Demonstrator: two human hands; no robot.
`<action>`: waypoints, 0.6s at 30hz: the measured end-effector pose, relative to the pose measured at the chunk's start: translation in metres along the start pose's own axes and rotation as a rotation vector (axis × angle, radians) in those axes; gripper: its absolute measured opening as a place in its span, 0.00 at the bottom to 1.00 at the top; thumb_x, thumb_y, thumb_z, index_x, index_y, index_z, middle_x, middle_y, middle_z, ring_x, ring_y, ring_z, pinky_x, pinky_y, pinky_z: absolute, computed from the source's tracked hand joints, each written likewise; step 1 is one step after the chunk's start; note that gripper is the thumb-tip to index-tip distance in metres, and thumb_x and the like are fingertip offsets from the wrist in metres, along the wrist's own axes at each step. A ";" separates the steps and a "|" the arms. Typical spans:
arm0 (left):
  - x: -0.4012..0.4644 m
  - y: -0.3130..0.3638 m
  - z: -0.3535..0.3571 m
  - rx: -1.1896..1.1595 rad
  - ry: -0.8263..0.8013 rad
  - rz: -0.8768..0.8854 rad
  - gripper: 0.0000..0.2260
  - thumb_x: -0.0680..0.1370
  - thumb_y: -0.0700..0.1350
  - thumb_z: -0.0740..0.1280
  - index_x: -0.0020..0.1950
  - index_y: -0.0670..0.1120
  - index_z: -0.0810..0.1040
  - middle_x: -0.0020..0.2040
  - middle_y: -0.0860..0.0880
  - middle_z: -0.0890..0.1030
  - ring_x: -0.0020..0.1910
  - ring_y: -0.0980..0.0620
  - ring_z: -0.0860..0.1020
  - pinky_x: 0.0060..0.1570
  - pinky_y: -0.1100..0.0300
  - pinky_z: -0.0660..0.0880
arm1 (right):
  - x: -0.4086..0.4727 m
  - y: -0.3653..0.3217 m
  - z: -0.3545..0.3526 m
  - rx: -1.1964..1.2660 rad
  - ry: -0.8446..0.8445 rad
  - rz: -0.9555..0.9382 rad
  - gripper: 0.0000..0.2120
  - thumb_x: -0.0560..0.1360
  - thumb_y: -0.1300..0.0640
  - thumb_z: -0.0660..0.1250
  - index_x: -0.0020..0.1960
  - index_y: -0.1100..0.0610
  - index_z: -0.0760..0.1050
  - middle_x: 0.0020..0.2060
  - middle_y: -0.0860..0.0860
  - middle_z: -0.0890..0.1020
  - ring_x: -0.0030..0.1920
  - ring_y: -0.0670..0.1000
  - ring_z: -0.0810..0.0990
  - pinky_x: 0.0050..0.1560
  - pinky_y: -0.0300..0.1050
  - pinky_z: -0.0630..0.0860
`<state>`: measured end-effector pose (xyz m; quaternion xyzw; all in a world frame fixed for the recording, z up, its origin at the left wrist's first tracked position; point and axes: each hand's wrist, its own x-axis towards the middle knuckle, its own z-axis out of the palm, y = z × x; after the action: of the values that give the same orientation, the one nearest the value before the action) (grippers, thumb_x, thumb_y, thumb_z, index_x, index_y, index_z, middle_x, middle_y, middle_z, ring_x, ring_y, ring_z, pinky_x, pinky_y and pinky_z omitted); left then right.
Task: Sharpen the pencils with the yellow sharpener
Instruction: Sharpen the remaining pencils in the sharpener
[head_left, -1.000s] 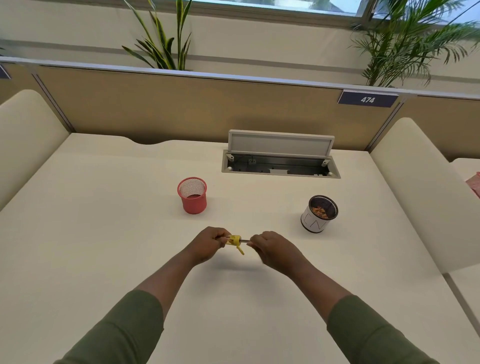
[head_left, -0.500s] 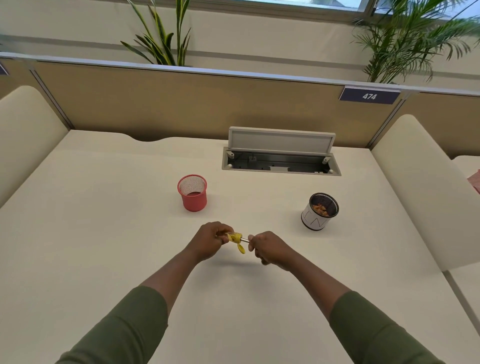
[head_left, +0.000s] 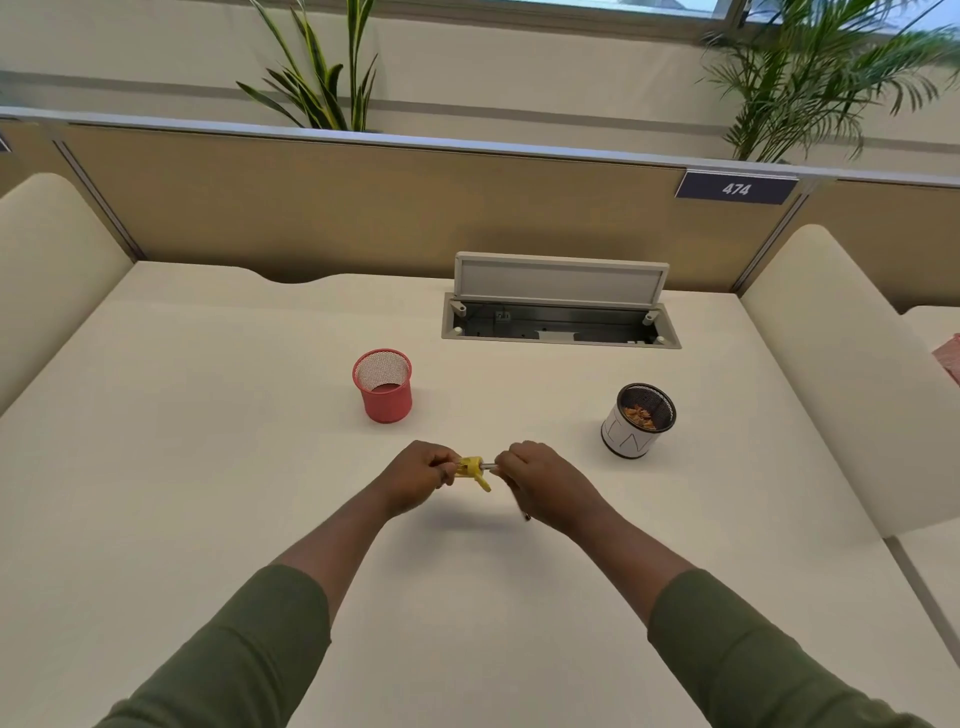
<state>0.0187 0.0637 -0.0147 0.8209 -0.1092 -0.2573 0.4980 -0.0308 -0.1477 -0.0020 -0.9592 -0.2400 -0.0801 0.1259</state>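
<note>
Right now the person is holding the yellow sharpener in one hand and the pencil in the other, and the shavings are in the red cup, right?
Not quite. The head view shows the shavings in the white cup; no shavings show in the red cup. The left hand does hold the yellow sharpener, the right hand the pencil.

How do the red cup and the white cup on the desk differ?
The red cup is red mesh all over; the white cup has a white wall and dark rim. The red cup looks empty; the white cup holds brownish shavings. The red cup stands left of the hands, the white cup right. Both stand upright and open-topped.
</note>
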 end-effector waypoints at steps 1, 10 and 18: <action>0.000 -0.001 0.002 0.013 0.014 0.021 0.09 0.74 0.31 0.62 0.43 0.37 0.82 0.33 0.47 0.77 0.33 0.53 0.69 0.36 0.61 0.66 | 0.001 -0.001 -0.002 0.019 0.009 0.020 0.13 0.79 0.54 0.58 0.40 0.59 0.74 0.30 0.53 0.74 0.29 0.54 0.67 0.30 0.42 0.62; 0.001 -0.010 0.004 0.057 0.141 0.119 0.14 0.71 0.30 0.67 0.49 0.45 0.84 0.42 0.46 0.82 0.40 0.51 0.77 0.44 0.61 0.74 | 0.017 -0.028 -0.014 0.550 -0.233 0.611 0.19 0.81 0.53 0.57 0.34 0.60 0.70 0.25 0.52 0.70 0.27 0.53 0.67 0.31 0.45 0.65; 0.001 -0.010 0.005 0.041 0.103 0.078 0.13 0.70 0.30 0.67 0.49 0.43 0.84 0.43 0.44 0.83 0.41 0.51 0.77 0.45 0.59 0.75 | 0.016 -0.025 -0.017 0.613 -0.404 0.683 0.19 0.82 0.49 0.53 0.39 0.55 0.76 0.29 0.47 0.73 0.31 0.51 0.72 0.31 0.41 0.68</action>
<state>0.0155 0.0643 -0.0260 0.8381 -0.1206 -0.1931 0.4958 -0.0299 -0.1240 0.0226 -0.8983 0.0555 0.2271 0.3720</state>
